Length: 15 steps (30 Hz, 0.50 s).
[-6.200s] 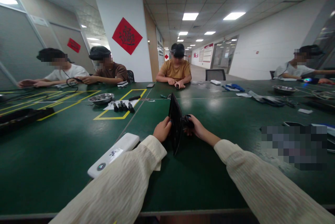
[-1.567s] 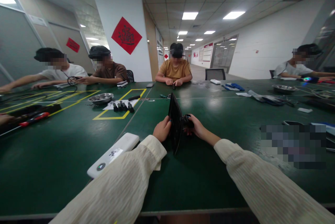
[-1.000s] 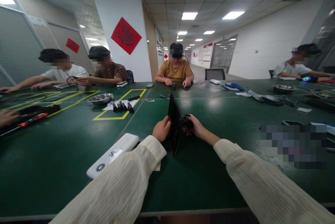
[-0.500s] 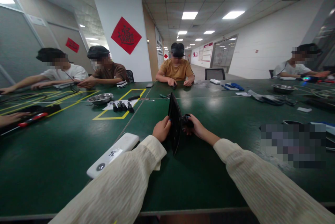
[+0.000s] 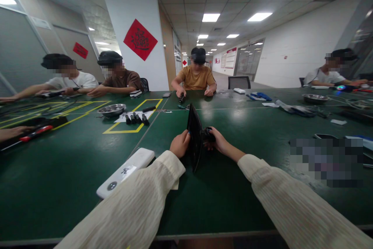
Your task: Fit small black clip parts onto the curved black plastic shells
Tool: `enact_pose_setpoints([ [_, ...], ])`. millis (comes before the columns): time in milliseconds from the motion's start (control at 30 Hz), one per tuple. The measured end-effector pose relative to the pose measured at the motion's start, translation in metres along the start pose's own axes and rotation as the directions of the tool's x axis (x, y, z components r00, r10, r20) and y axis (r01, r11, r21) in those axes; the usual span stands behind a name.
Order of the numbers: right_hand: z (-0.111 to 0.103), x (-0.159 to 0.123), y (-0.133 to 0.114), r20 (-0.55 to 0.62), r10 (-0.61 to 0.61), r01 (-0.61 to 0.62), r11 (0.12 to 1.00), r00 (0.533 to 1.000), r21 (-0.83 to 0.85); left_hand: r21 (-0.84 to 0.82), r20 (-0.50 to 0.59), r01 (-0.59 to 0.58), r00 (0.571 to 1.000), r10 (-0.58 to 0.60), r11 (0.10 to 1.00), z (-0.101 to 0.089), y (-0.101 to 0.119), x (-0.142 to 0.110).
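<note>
A thin black panel, seen nearly edge-on and slightly curved, stands upright over the table in front of me. My left hand is closed on its left face, thumb towards the panel. On the other side, my right hand wraps round a black fitting that juts from the panel's right face; its kind I cannot make out, as the fingers partly cover it. A white power bank with a labelled top lies left of my left forearm.
Several short black cylinders stand on white paper, beside a metal bowl on the green table. A red-handled tool lies far left near another person's hand. Several people sit round the table. Gloves lie to the right.
My hands and the black panel have stayed put. Across the table, a person's hand has shifted left with a small dark object. At far left, another person's hand and a red-handled tool have appeared.
</note>
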State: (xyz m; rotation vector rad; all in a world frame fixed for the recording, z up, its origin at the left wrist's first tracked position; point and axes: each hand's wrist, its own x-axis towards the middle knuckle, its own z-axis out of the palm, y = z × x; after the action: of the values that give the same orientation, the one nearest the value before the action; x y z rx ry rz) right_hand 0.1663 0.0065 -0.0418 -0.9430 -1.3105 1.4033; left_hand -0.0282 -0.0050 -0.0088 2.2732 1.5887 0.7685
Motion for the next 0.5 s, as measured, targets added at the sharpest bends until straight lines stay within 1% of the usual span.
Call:
enact_pose_setpoints([
  [133, -0.0009, 0.0007, 0.0017, 0.000, -0.001, 0.001, 1.000, 1.000, 0.000, 0.008, -0.008, -0.010, 1.000, 0.010, 1.000, 0.0006, -0.0015, 0.0002],
  [300, -0.0002, -0.0009, 0.0003, 0.007, -0.002, 0.002, 1.000, 1.000, -0.007, -0.020, -0.020, -0.029, 0.999, 0.029, 0.999, 0.0007, -0.0019, -0.0002],
  [500, 0.0027, -0.0033, -0.0040, -0.009, 0.001, -0.001, 1.000, 1.000, -0.015, -0.039, -0.004, -0.018, 1.000, 0.018, 0.999, -0.0001, -0.0002, -0.0001],
])
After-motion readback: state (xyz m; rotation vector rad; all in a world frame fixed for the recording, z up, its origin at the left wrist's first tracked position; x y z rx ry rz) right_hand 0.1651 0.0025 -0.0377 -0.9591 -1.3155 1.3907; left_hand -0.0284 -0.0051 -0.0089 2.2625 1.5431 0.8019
